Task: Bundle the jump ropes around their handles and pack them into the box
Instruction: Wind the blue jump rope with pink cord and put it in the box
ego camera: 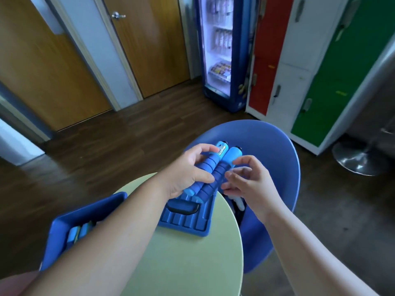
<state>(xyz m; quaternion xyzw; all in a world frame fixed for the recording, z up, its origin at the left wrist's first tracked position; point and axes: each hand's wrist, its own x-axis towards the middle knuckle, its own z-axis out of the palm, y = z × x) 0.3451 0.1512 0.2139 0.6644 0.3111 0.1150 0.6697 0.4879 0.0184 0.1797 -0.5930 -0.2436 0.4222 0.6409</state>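
Observation:
Two blue jump-rope handles [215, 171] lie side by side, and my left hand [188, 171] grips them from the left with the thumb across the front and fingers over the far end. My right hand [245, 178] hovers just right of the handles with fingers loosely curled, and I cannot tell whether it touches them. A white and black rope [238, 205] hangs below my right hand. The blue box [64, 223] stands at the table's left, under my left forearm, with another bundled pair of blue handles [80, 231] inside.
A blue ribbed lid with a black handle [188, 218] lies on the round pale-green table [181, 263]. A blue chair [271, 159] stands behind it. Lockers, a drinks fridge, doors and a metal stool base stand further off.

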